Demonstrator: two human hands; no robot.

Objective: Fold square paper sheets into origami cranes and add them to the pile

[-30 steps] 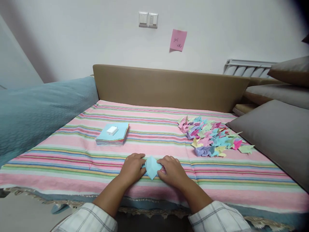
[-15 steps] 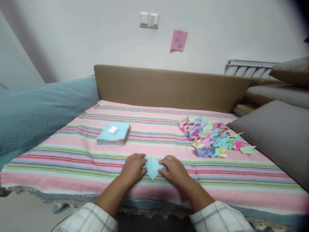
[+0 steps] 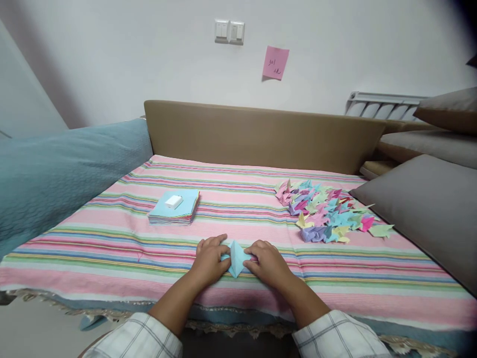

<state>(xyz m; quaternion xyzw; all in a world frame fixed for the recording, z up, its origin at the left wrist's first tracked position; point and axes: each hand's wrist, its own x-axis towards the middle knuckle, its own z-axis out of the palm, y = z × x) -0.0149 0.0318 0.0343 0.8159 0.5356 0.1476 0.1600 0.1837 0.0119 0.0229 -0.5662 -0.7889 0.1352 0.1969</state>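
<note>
A light-blue piece of folded origami paper [image 3: 237, 258], diamond-shaped, lies on the striped cloth between my two hands. My left hand [image 3: 209, 258] pinches its left flap between thumb and index finger, with the other fingers spread out above. On the opposite side, my right hand [image 3: 267, 259] grips the right corner between thumb and forefinger. The left flap is partly raised along a crease. My fingertips hide both side corners of the paper.
To the left sits a stack of coloured paper [image 3: 171, 219] with a small white box [image 3: 174, 201] on top. Many folded paper cranes [image 3: 328, 214] are heaped at the right. Grey cushions [image 3: 428, 209] line the right side, and a brown backrest [image 3: 261, 136] stands behind.
My left hand has moved slightly right, carrying the paper's left flap inward and upward. Its index finger now stretches farther out. My right hand has stayed nearly still.
</note>
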